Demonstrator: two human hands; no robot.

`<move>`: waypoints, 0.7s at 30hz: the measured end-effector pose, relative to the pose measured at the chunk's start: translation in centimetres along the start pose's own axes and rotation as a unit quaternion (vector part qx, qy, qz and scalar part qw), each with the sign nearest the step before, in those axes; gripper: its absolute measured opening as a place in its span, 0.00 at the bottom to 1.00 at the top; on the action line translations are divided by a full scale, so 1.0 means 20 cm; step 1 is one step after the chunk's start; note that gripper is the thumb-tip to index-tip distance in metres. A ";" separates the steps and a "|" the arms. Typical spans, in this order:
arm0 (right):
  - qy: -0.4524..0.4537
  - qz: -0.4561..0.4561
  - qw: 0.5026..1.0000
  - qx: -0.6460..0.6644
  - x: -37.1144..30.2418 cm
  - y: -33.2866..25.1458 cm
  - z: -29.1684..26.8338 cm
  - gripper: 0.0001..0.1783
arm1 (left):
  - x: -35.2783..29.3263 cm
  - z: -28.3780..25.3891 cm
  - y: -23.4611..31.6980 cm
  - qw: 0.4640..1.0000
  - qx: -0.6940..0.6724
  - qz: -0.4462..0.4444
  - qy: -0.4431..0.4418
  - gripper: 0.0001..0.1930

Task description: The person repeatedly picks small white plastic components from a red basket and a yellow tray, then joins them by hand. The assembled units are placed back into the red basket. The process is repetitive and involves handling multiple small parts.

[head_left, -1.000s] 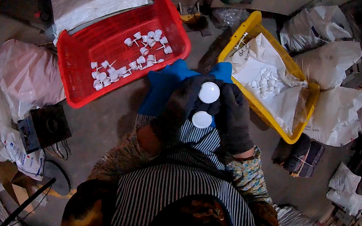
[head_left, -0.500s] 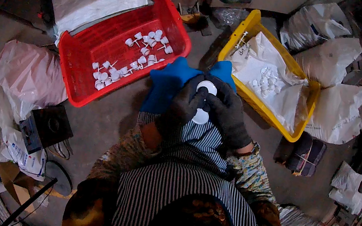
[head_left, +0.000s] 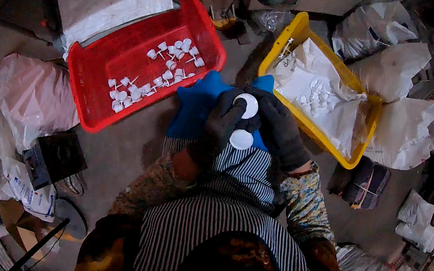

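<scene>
Both my hands wear dark gloves and meet above my lap, over a striped apron. A round white plastic cap (head_left: 248,107) is gripped in my left hand (head_left: 221,127), whose thumb lies over its edge. My right hand (head_left: 282,129) is closed in from the other side, its fingers curled at the same cap and partly hidden. Just below it shows a second white disc-shaped cap (head_left: 241,139), between the hands; what it rests on or joins to is hidden. Similar white caps with thin stems (head_left: 168,74) lie scattered in the red basket (head_left: 106,72) at the left.
At the right, a yellow basket (head_left: 311,130) is lined with a white sack and holds several small white parts (head_left: 319,98). White bags (head_left: 403,131) crowd the far right. A pinkish bag (head_left: 34,86) and a dark box (head_left: 55,159) stand at the left.
My right fingers have shifted up and away from the front of the upper cap, so more of it shows. My left thumb now lies on it. The lower cap stays nearly in place.
</scene>
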State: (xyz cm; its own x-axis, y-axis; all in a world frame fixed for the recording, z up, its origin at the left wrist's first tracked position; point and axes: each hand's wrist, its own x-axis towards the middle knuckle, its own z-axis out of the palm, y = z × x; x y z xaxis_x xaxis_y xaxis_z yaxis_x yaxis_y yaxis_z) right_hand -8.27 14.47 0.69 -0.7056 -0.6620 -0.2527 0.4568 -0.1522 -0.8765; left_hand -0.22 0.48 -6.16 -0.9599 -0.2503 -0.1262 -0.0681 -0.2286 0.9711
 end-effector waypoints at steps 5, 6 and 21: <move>0.017 -0.002 0.998 -0.063 -0.03 0.04 0.02 0.18 | -0.03 -0.07 -0.12 0.971 0.195 0.138 -0.001 0.27; 0.022 0.039 0.999 -0.017 -0.04 0.01 0.06 0.18 | -0.05 -0.06 -0.06 0.944 0.267 0.194 0.013 0.28; 0.154 -0.204 0.862 -0.438 -0.03 0.19 0.07 0.13 | -0.09 0.11 0.10 0.867 0.399 0.285 0.089 0.17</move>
State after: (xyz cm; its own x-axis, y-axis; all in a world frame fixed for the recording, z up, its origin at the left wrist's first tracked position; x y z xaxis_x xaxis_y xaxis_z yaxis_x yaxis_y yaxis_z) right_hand -5.35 13.16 -1.96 -0.8826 -0.4376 0.1718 -0.3528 0.3750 -0.8573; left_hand 0.68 2.55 -3.61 -0.8472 -0.2666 0.4595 0.1683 0.6858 0.7081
